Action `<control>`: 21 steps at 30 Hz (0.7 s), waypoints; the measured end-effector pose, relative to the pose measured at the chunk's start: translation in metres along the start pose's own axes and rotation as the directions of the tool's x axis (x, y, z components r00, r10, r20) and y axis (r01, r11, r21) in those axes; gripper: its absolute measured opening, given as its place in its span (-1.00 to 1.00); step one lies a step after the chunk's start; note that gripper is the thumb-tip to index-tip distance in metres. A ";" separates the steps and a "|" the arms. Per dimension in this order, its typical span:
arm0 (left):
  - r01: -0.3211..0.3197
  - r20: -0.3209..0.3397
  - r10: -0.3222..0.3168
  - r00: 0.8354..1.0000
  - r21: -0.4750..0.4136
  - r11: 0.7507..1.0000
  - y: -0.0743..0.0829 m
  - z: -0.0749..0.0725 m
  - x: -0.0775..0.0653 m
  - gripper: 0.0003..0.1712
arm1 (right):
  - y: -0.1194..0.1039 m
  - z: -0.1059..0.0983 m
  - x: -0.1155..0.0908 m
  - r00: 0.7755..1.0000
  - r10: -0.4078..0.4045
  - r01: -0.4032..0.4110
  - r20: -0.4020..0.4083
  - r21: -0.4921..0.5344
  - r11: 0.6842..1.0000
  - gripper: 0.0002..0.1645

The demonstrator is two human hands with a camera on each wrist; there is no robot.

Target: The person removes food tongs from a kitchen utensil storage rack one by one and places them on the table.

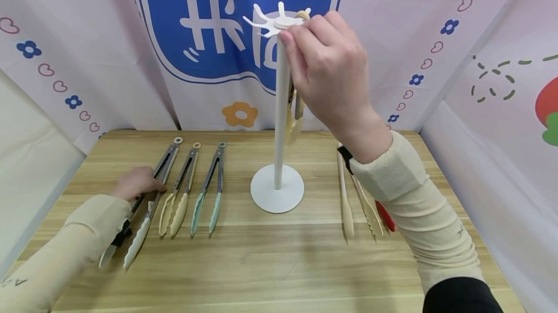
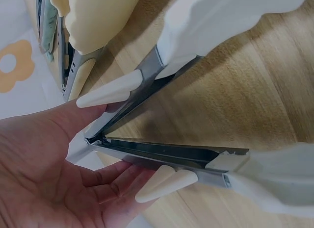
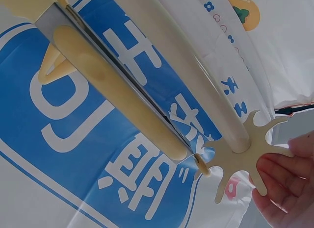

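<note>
My left hand (image 1: 135,182) grips a pair of metal tongs with white tips (image 1: 140,240), which lie spread at the table's left. In the left wrist view the thumb is along one arm of these tongs (image 2: 191,32) and the fingers along the other. Up at the top of a white stand (image 1: 280,119), my right hand (image 1: 331,61) pinches the hooked disc (image 3: 233,162), fingers around its hooks at one side. Cream tongs (image 3: 117,90) hang by their end ring from another hook, partly hidden behind the hand and pole in the head view.
Beside the left hand lie cream-tipped tongs (image 1: 179,213) and mint-tipped tongs (image 1: 215,211). Under the right forearm are more cream tongs (image 1: 346,211) and a red tip (image 1: 385,216), partly covered by the sleeve. The stand's round base (image 1: 261,194) sits mid-table, before a printed cloth backdrop (image 1: 375,3).
</note>
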State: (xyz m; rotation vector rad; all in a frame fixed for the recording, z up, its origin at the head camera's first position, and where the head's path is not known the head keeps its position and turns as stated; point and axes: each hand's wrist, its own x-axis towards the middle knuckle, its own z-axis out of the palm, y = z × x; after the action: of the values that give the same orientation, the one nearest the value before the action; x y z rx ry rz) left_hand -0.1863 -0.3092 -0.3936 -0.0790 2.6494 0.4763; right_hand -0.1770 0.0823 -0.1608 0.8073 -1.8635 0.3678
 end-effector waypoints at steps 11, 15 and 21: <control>-0.004 -0.002 0.004 1.000 -0.009 1.000 -0.003 0.000 0.001 -0.62 | 0.000 -0.003 0.002 1.000 -0.009 0.010 0.028 -0.004 1.000 -0.52; -0.021 -0.001 0.021 1.000 -0.012 1.000 -0.004 0.000 0.001 -0.62 | 0.000 -0.005 0.004 0.998 0.016 -0.017 0.062 0.005 1.000 -0.56; -0.064 -0.051 0.067 0.996 0.042 0.997 0.000 -0.001 0.000 -0.63 | -0.001 -0.007 0.007 0.994 0.048 -0.049 0.093 0.009 0.999 -0.63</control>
State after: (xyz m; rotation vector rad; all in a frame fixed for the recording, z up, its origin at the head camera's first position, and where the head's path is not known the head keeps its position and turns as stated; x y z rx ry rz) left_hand -0.1871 -0.3093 -0.3928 0.0080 2.7186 0.4472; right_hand -0.1732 0.0836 -0.1517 0.7996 -1.9725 0.3771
